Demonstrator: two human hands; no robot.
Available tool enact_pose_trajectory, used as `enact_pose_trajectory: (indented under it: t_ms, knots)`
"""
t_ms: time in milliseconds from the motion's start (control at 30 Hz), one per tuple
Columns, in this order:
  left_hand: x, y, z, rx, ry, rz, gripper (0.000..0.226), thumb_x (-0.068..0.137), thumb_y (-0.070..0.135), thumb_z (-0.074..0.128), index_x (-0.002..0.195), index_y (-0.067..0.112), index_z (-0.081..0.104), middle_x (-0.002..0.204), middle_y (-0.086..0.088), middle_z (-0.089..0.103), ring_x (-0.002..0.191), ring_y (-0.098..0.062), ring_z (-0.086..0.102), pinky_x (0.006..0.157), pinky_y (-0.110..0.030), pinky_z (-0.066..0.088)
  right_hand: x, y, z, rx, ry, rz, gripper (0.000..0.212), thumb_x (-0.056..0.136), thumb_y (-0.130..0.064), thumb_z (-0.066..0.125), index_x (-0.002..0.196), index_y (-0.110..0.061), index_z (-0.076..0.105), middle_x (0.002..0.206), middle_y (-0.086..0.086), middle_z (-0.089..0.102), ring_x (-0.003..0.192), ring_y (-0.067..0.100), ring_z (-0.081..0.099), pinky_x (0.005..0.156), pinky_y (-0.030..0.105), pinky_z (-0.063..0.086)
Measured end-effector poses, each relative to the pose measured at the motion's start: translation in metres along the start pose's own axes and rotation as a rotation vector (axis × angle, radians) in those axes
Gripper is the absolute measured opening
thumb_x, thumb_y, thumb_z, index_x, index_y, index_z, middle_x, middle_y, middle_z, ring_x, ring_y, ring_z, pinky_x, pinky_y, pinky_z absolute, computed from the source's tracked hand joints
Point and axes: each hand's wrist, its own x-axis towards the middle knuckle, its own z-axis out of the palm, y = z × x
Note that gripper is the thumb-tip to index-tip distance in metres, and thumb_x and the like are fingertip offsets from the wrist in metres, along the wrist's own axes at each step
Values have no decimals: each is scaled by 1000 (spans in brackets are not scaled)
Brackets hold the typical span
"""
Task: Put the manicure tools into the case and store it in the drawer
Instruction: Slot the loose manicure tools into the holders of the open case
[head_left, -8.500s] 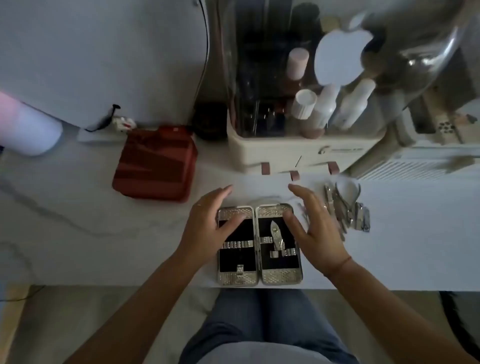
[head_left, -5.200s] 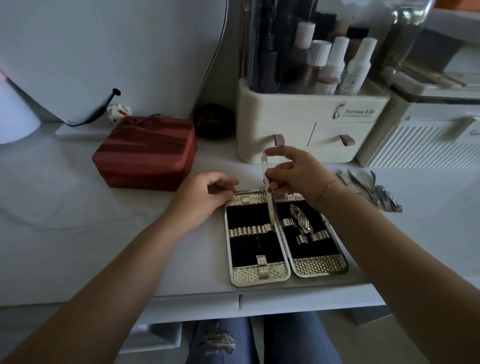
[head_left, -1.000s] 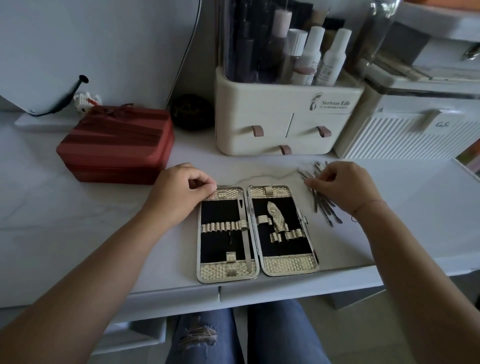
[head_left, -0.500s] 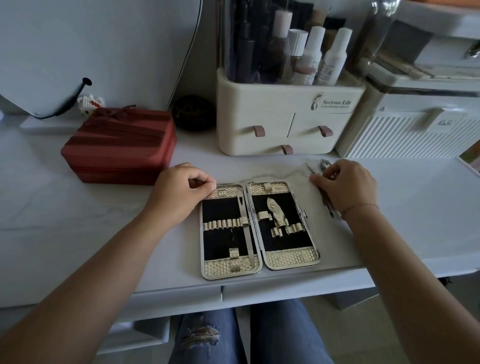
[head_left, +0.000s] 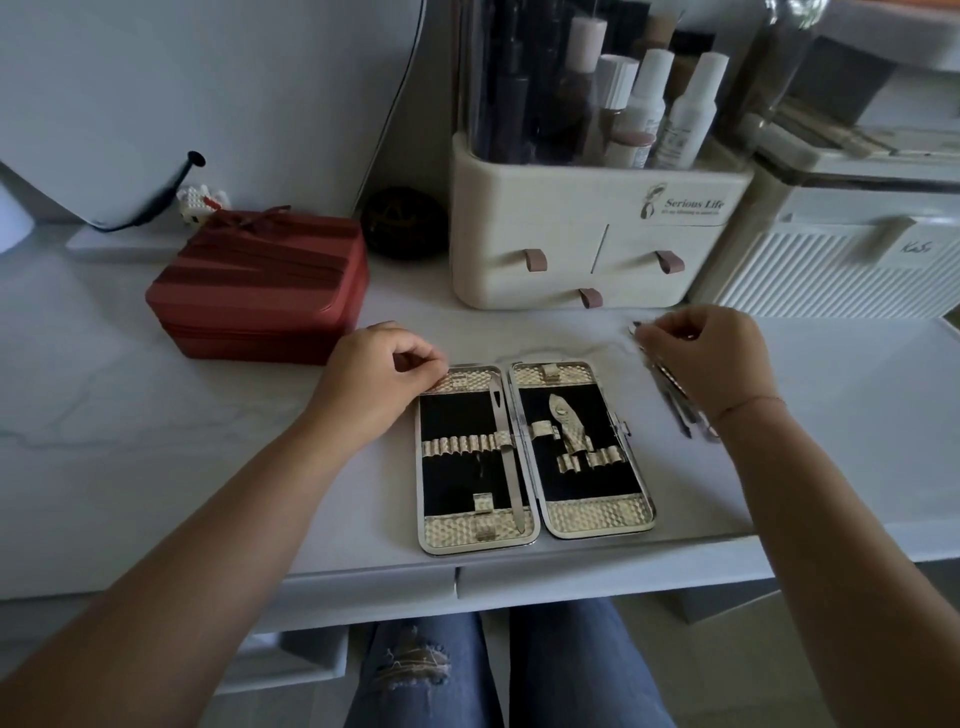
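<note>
Two grips are down on the white marble counter (head_left: 156, 441). Left grip (head_left: 374, 384): fingers curled, thumb and forefinger nipping the far-left corner of the manicure case (head_left: 597, 519). Right grip (head_left: 711, 358): closed in a pinch on one of the loose metal tools (head_left: 675, 400) lying just right of the case. Case is open flat near the counter's front edge. Nail file (head_left: 506, 457) strapped in left half, nail clipper (head_left: 566, 421) in right half. Behind: red box (head_left: 260, 291) left, cream cosmetics organizer (head_left: 571, 223) centre, white ribbed box (head_left: 831, 270) right.
</note>
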Motion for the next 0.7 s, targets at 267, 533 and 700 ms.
enact_pose_trajectory:
  t_ms: [267, 533, 700]
  knots:
    - [1, -2, -5, -19, -45, -30, 8, 79, 25, 72, 84, 21, 74, 83, 4, 67, 79, -8, 62, 72, -21, 44, -22, -80, 48, 652, -643, 48, 17, 83, -2, 64, 99, -5, 63, 62, 6, 66, 50, 7, 60, 53, 18, 54]
    - [0, -3, -10, -32, -65, -44, 12, 81, 21, 69, 91, 16, 74, 86, 0, 69, 81, -11, 63, 73, -24, 46, -27, -94, 87, 544, -669, -44, 10, 85, 0, 60, 91, -7, 65, 64, 11, 65, 50, 8, 62, 56, 19, 56]
    - [0, -1, -10, -87, -47, -53, 12, 82, 14, 68, 92, 16, 73, 85, 1, 72, 80, -9, 65, 72, -17, 47, -28, -92, 90, 503, -620, -85, 8, 85, -1, 61, 93, -3, 60, 63, 11, 65, 47, 7, 61, 52, 19, 55]
